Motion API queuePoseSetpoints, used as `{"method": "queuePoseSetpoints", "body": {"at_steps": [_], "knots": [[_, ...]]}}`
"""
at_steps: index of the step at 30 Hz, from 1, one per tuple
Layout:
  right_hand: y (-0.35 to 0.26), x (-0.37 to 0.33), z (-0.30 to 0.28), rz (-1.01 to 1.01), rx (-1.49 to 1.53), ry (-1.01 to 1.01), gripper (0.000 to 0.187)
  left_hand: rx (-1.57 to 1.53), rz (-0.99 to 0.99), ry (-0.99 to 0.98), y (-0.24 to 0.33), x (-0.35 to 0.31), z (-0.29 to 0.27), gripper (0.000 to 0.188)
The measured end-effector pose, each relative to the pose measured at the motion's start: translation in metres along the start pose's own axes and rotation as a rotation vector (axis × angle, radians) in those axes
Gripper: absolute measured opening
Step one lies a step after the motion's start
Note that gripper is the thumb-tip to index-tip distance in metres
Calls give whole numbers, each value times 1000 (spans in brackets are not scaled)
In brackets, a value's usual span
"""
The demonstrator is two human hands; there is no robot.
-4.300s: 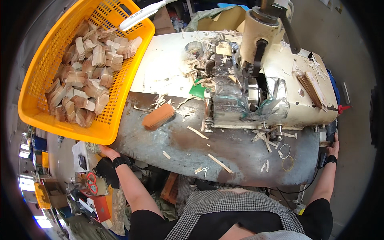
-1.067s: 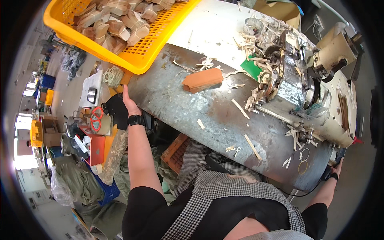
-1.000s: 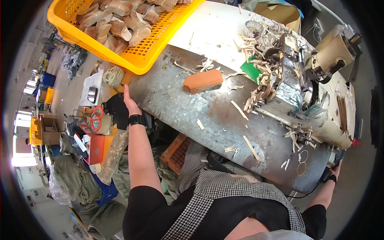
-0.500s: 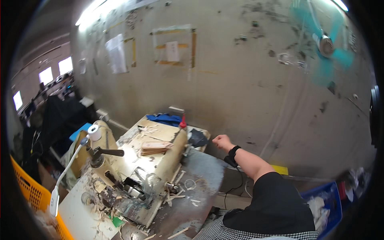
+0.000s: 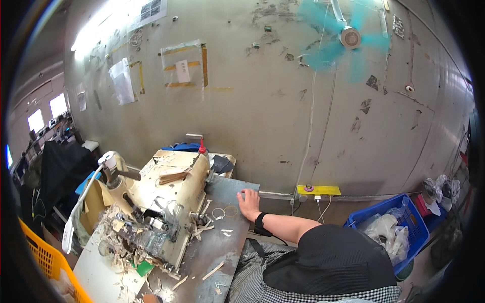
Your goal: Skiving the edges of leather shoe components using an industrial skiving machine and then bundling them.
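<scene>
My right hand [image 5: 248, 205] rests at the right edge of the grey metal worktable [image 5: 222, 252], fingers loosely spread and nothing visible in them. A black band [image 5: 260, 222] circles its wrist. Just left of the fingers lie a tan ring [image 5: 231, 211] and a whitish ring [image 5: 218, 213], both thin. Farther left stands a cream sewing-type machine [image 5: 184, 187], its working end covered in scraps and clear plastic. On top of it sits a small stack of flat tan pieces [image 5: 173, 174]. My left hand is out of view.
Pale offcut strips [image 5: 212, 270] litter the table. A white lamp [image 5: 68, 235] on a bent neck and an orange crate [image 5: 43, 252] are at left. At right stands a blue crate [image 5: 422, 237] with plastic bags. A teal fan [image 5: 349, 38] is on the wall.
My right hand has come down from in front of the wall to the table's edge, its fingers loosening from a curled shape. The view has swung to the right.
</scene>
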State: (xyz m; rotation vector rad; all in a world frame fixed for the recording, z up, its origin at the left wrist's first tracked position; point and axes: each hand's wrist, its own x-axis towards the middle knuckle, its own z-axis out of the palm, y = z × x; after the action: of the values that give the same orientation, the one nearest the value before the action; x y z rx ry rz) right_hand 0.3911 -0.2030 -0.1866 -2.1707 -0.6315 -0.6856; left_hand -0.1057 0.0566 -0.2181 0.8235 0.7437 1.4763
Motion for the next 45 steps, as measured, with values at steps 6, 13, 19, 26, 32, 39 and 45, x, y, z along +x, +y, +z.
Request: {"method": "queuePoseSetpoints", "body": {"at_steps": [6,13,19,26,32,39,45], "knots": [[19,3,8,85,108,66,26,-1,-31,156,-2,-41,-51,53],[8,7,-6,80,75,34,23,100,-15,273,56,-31,-79,54],[11,1,-7,-1,20,53,19,112,-38,231,45,-7,-20,55],[-2,0,-7,-40,182,43,16,107,-65,229,15,-40,23,56],[0,-1,-20,37,209,-8,15,128,9,321,32,-84,28,57],[-1,-10,-26,1,280,0,18,200,64,363,46,-122,52,58],[7,-4,-34,-52,319,-46,17,394,78,588,105,-227,-22,59]]}}
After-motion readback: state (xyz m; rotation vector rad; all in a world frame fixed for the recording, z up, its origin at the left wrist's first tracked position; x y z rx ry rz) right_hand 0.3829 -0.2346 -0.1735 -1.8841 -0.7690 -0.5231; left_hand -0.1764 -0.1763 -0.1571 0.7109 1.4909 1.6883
